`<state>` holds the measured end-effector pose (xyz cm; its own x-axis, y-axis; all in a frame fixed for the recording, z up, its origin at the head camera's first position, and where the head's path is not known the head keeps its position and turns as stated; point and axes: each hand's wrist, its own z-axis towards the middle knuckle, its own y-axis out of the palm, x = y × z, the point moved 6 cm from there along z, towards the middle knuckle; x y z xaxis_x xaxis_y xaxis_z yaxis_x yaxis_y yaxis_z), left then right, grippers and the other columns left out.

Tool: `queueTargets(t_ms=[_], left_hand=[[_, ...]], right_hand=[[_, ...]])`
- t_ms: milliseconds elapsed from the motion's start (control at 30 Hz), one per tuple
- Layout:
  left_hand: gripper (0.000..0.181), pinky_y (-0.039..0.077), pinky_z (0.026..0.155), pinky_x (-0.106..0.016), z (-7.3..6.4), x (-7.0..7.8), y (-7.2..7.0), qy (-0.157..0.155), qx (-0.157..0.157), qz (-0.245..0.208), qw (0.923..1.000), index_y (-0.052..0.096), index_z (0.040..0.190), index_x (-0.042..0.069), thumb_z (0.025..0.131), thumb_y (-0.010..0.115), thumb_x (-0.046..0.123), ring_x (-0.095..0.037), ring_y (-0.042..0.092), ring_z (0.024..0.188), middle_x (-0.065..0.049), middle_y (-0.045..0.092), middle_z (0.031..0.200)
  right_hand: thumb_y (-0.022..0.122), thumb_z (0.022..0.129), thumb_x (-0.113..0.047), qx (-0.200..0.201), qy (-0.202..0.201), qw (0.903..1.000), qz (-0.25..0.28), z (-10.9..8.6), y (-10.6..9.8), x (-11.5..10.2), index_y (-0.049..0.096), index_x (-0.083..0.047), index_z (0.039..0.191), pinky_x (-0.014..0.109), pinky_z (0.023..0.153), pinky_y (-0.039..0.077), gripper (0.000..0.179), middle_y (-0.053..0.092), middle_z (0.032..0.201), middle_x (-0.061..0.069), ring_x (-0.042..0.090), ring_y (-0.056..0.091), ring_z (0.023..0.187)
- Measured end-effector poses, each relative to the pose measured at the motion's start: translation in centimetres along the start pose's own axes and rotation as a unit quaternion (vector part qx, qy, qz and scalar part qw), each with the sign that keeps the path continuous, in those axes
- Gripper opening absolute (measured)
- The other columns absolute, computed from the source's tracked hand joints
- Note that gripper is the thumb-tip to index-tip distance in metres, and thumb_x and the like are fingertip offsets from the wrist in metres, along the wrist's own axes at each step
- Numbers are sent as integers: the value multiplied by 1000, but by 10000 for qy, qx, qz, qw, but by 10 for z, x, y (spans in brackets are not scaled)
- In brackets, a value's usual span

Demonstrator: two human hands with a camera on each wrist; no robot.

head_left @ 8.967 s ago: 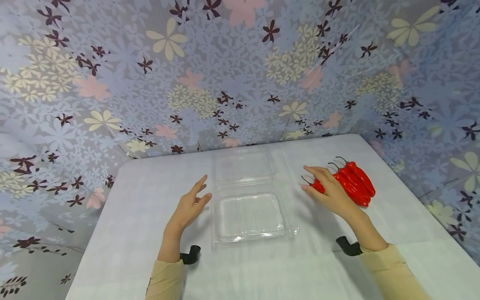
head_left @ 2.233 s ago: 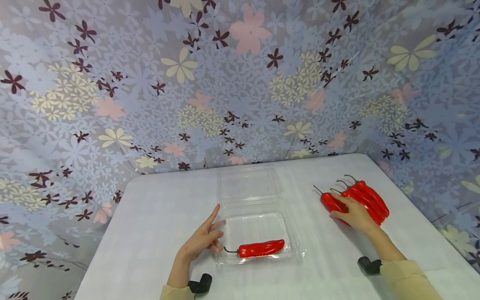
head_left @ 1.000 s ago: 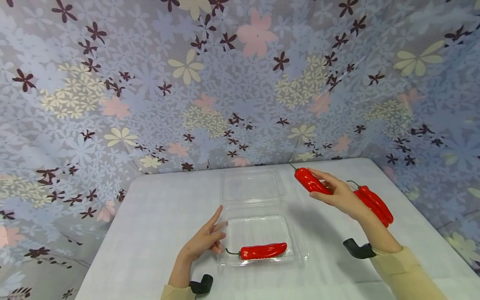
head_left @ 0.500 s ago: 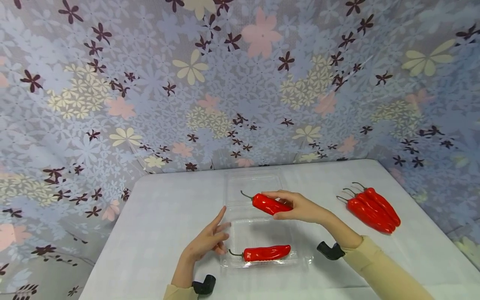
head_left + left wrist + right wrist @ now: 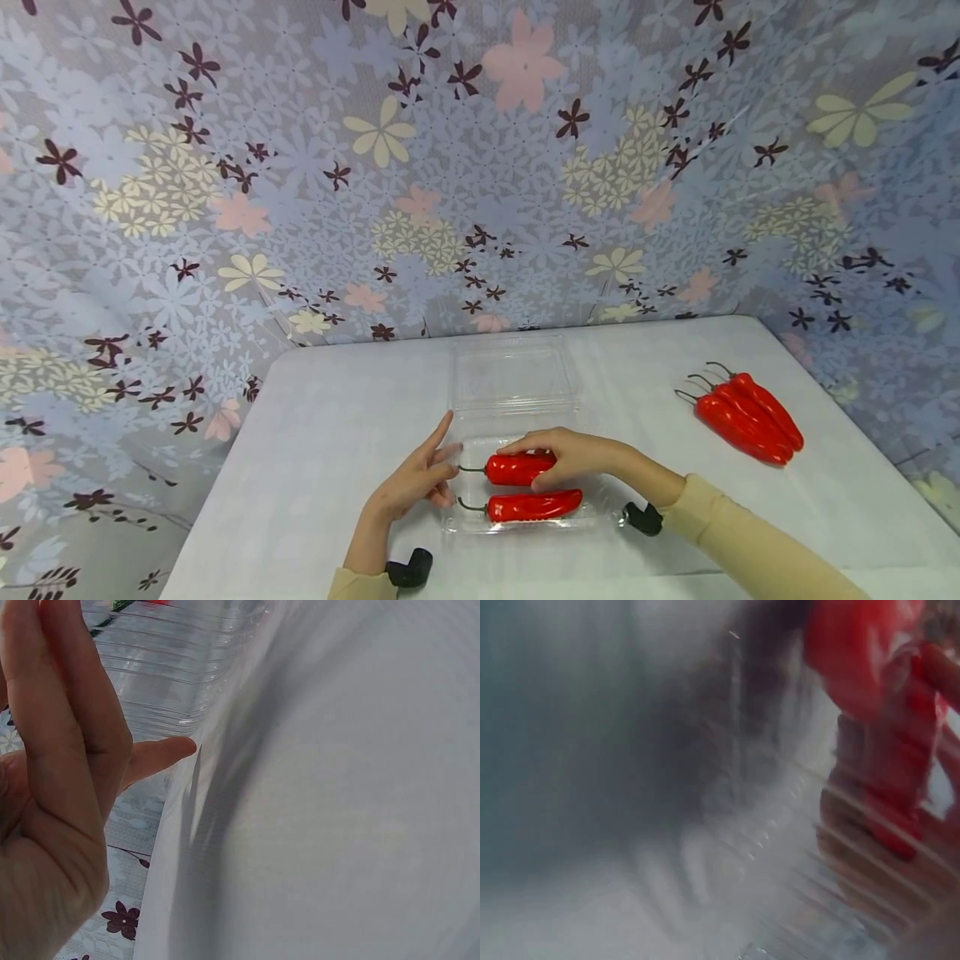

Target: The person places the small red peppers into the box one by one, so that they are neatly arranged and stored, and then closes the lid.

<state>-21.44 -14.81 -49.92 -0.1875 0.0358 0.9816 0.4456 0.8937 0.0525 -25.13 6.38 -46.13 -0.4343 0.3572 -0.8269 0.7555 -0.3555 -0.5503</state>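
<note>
My right hand (image 5: 573, 456) grips a red pepper (image 5: 510, 469) by its body, low in the base of a clear plastic clamshell box (image 5: 600, 500). The pepper's green stem points left. Nearer me in the same base lies another red pepper (image 5: 534, 505), parallel to the held one. At the box's left edge is my left hand (image 5: 412, 482), its index finger stretched forward and the others loosely bent, with nothing held. In the left wrist view the left hand (image 5: 60, 772) is beside the box's ribbed clear wall (image 5: 165, 660). The right wrist view is blurred; it shows a red pepper (image 5: 900, 750) between the fingers.
Three red peppers (image 5: 750, 421) lie side by side on the right of the white-covered table (image 5: 322, 400). The box's clear lid (image 5: 513, 371) is folded open toward the floral wall (image 5: 480, 167) behind. A black wrist mount (image 5: 410, 568) is on each forearm.
My right hand has picked a red pepper from the group on the right, carried it left over the box and lowered it into the base behind the first pepper. The left hand stays at the box's edge.
</note>
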Motion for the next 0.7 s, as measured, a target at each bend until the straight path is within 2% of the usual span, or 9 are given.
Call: queueTargets(t_ms=[300,533,600,700], left_hand=[[84,53,50,-23,-1,0,0,60,5,-21,10000,4,153,31,91,50,-1,-11,55,51,-31,18,149],[83,54,51,-24,-1,2,0,55,31,-6,10000,4,153,30,91,50,0,-11,55,51,-31,18,149],[83,54,51,-24,-1,2,0,49,25,-2,10000,4,153,30,91,50,0,-11,55,51,-31,18,149],[83,54,51,-24,-1,1,0,48,10,-2,10000,4,153,30,91,51,0,-11,55,51,-32,17,149]], right_hand=[[72,81,-14,10,179,9980,-610,1,10,7,57,-23,131,29,86,45,53,57,117,-13,11,47,106],[69,79,-10,-53,198,9968,-773,4,13,7,56,-27,131,28,84,46,56,53,112,-15,11,45,107],[70,80,-12,-25,212,9965,-804,3,12,5,56,-26,132,30,85,46,56,53,115,-13,13,44,109],[70,82,-16,116,8,9962,-864,2,5,-1,53,-21,136,40,89,45,56,54,122,-3,19,43,114]])
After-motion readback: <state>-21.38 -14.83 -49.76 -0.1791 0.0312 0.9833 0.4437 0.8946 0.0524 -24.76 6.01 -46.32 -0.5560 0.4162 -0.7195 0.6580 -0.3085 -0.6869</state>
